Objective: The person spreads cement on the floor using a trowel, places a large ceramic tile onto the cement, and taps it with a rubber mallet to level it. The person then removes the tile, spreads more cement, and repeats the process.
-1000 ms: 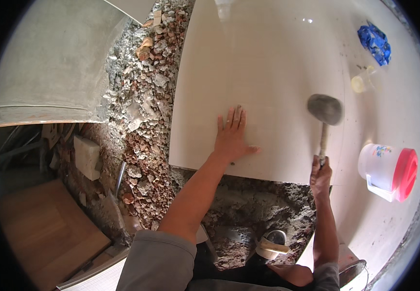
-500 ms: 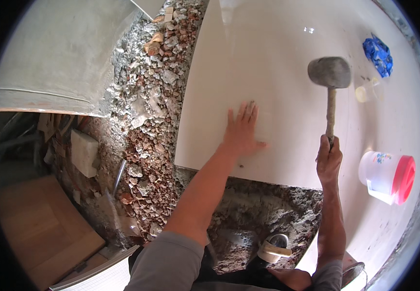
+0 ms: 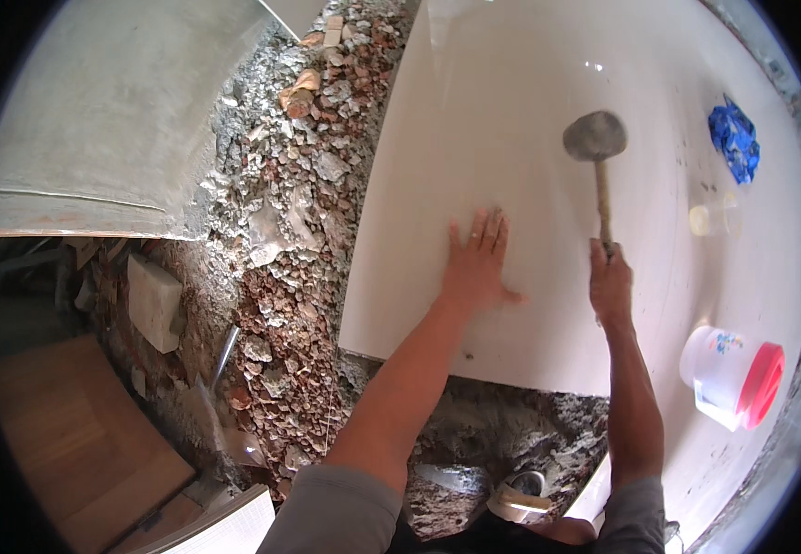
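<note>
- Head view: left hand (image 3: pixel 476 265) flat and open, fingers spread, palm pressed on large pale tile (image 3: pixel 474 138), near that tile's lower edge.
- Right hand (image 3: pixel 610 282) closed around wooden handle of rubber mallet (image 3: pixel 595 148), gripping at handle's lower end, just right of left hand.
- Mallet head grey and rounded, up over tile's middle, well above both hands; whether touching tile or lifted off it, cannot tell.
- Both forearms entering from lower edge, grey sleeves at bottom of picture.
- Tile glossy, off-white, lying across centre and right of picture, its near edge just above a bed of grey mortar (image 3: pixel 511 443).
- Trowel-like tool (image 3: pixel 521 494) lying in mortar near picture's bottom, partly hidden.
- Right of right forearm: white plastic tub with pink lid (image 3: pixel 731 376), lying on its side on tiled floor.
- Farther up at right: crumpled blue cloth (image 3: pixel 735 140), and below it a small clear cup (image 3: pixel 713 219), both on tiled surface, well apart from mallet.
- Left of tile: strip of broken rubble (image 3: pixel 294 231), reddish and grey chunks, running from top to bottom.
- Farther left: smooth grey concrete slab (image 3: pixel 105 120) above, wooden board (image 3: pixel 72 443) below, pale stone block (image 3: pixel 153 300) between them.
</note>
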Demonstrator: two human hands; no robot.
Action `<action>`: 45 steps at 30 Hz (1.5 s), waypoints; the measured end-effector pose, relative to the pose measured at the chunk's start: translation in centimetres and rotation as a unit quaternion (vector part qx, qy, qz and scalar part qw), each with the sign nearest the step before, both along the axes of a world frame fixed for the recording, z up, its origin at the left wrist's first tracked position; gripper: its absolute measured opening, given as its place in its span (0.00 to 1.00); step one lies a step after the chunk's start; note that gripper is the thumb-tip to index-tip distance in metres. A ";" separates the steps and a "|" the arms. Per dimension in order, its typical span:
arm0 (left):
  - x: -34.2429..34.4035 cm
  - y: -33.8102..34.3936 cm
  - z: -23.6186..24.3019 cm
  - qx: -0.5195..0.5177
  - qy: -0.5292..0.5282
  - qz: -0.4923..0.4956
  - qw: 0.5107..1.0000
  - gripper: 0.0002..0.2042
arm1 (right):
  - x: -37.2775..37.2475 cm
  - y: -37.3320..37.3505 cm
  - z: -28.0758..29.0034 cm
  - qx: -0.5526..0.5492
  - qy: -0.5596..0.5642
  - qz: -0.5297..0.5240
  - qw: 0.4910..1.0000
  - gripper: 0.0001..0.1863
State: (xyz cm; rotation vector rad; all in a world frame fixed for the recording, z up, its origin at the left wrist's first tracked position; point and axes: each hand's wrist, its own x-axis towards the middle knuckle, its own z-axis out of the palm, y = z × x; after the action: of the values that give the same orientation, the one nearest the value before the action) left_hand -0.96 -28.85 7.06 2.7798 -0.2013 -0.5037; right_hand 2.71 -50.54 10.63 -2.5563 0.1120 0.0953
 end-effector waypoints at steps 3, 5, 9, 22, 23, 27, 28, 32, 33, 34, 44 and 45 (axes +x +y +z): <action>-0.1 0.1 0.0 -0.015 -0.004 0.000 1.000 0.63 | 0.8 1.5 0.6 0.073 0.023 -0.039 0.996 0.21; 0.0 0.2 0.0 -0.010 -0.009 -0.004 1.000 0.63 | 1.2 2.3 0.7 -0.016 0.034 0.009 0.999 0.22; -0.2 0.3 0.2 -0.010 0.004 -0.005 1.000 0.63 | 1.8 2.7 0.8 0.059 0.055 -0.083 0.993 0.24; -0.1 0.1 0.4 -0.014 0.000 0.007 1.000 0.62 | 2.0 2.0 -0.5 -0.005 0.047 -0.021 0.999 0.23; -0.1 0.1 0.4 -0.010 -0.009 0.012 1.000 0.63 | 2.0 1.7 -0.4 0.020 0.082 -0.053 0.995 0.24; -0.1 -0.1 0.5 -0.003 0.010 0.009 1.000 0.63 | 1.9 0.9 1.0 -0.051 0.018 -0.012 0.998 0.26; -0.1 -0.2 0.5 0.000 0.015 0.008 1.000 0.63 | 1.8 0.8 1.3 -0.046 0.040 -0.005 0.998 0.25; -0.3 -0.3 0.4 0.013 0.003 0.005 1.000 0.63 | 0.8 0.4 1.5 0.045 0.036 -0.054 0.997 0.25; -0.3 -0.4 0.4 0.008 -0.010 0.010 1.000 0.62 | 0.5 0.3 1.2 0.026 0.024 -0.049 0.998 0.24; -0.3 -0.5 0.4 0.008 0.005 0.014 1.000 0.61 | 0.1 0.3 0.8 0.012 0.040 -0.048 0.998 0.24; 0.0 -1.0 1.4 0.060 0.024 0.011 0.998 0.61 | -2.3 -2.5 1.4 -0.004 0.032 0.012 0.999 0.20; 0.0 -1.0 1.4 0.060 0.026 0.015 0.998 0.61 | -2.8 -2.7 1.8 0.028 0.033 0.007 0.999 0.20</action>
State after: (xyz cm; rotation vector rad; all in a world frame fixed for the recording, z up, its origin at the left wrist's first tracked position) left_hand -1.00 -29.85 8.47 2.8776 -0.1219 -0.5990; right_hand -0.05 -53.21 12.40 -2.4987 0.1142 0.1870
